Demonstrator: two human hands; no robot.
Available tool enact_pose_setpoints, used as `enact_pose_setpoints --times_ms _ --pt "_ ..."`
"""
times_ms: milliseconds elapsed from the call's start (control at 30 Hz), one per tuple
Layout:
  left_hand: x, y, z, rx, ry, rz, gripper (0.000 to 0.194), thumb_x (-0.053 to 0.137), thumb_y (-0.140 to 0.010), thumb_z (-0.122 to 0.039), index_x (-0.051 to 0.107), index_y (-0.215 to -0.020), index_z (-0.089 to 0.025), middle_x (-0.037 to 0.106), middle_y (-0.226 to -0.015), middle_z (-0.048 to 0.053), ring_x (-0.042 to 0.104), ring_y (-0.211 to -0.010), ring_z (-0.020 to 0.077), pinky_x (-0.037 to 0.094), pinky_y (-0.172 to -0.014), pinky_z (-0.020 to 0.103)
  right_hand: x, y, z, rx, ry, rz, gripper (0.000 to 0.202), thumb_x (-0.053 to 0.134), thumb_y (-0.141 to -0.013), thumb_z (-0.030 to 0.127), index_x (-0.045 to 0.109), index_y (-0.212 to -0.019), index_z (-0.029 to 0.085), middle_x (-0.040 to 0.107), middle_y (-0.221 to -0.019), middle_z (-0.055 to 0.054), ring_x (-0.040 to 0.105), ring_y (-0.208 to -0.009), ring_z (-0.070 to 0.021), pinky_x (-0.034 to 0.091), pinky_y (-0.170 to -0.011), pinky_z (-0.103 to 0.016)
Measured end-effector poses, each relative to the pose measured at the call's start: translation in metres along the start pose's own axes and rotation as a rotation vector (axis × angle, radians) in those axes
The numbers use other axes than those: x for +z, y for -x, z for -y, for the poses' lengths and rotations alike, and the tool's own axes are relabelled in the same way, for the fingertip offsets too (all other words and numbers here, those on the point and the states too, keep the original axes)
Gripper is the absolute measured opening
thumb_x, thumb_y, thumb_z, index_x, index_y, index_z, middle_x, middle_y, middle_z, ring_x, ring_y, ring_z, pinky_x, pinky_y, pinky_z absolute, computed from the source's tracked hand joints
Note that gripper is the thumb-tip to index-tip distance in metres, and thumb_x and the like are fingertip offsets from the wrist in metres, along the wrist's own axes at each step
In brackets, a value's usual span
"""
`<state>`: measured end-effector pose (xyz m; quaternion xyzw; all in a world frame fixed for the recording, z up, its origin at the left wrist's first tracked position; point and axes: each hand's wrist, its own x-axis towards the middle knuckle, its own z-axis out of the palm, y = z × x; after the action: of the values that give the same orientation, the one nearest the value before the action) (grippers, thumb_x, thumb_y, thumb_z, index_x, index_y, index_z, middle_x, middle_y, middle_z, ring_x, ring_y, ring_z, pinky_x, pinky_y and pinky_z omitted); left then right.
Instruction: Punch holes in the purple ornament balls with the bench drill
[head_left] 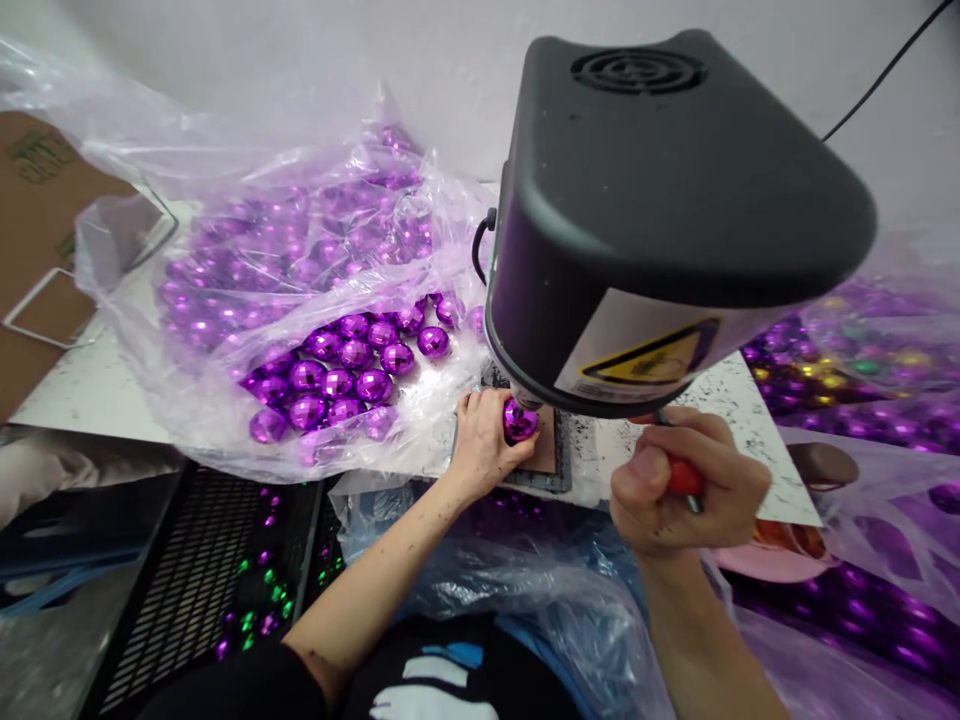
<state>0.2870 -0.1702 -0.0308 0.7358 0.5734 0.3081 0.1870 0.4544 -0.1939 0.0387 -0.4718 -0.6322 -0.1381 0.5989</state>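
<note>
Under the black machine head [675,200], my left hand [487,440] grips a shiny purple ball [520,421] between thumb and fingers. The ball is just below the machine's small lower tip, over a brown pad [541,448] in a dark frame. My right hand [686,480] is closed round a red handle [684,478] to the right of the pad, below the machine head. Many more purple balls [337,383] lie to the left, spilling from an open clear plastic bag [262,160].
A cardboard box [45,240] stands at the far left. Below the white table [82,400] is a black mesh crate [202,560] with green and purple balls. Bags of coloured balls [862,370] and a pink dish [780,563] are at the right. A person's sleeve [60,470] shows at left.
</note>
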Motion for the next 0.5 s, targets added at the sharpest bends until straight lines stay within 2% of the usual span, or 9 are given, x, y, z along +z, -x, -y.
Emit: enact_pose_setpoints --times_ms 233,400,500 --pt "0.001 0.000 0.001 -0.008 0.008 0.014 0.036 0.073 -0.079 -0.032 0.058 -0.110 -0.024 0.066 -0.110 0.006 0.059 -0.109 0.0280 0.038 -0.108 0.048 0.004 0.010 -0.002 0.109 -0.051 -0.020 0.021 0.057 -0.083 0.038 0.061 -0.080 0.017 0.050 -0.063 -0.003 0.058 -0.071 -0.0153 0.052 -0.063 -0.031" --pt "0.003 0.002 0.004 0.042 0.000 -0.035 0.041 0.074 -0.079 -0.031 0.055 -0.114 -0.023 0.066 -0.112 0.006 0.058 -0.111 0.0264 0.036 -0.110 0.046 0.015 0.020 -0.003 0.130 -0.177 -0.050 0.008 0.061 -0.079 0.025 0.063 -0.081 0.017 0.055 -0.064 -0.001 0.060 -0.068 -0.0137 0.052 -0.061 -0.029" --pt "0.003 0.003 0.005 0.071 0.001 -0.045 0.041 0.074 -0.079 -0.031 0.055 -0.115 -0.023 0.065 -0.114 0.006 0.057 -0.113 0.0261 0.035 -0.110 0.046 0.017 0.019 0.002 0.135 -0.193 -0.042 0.006 0.058 -0.080 0.021 0.062 -0.077 0.017 0.054 -0.060 0.001 0.059 -0.063 -0.0116 0.050 -0.057 -0.026"
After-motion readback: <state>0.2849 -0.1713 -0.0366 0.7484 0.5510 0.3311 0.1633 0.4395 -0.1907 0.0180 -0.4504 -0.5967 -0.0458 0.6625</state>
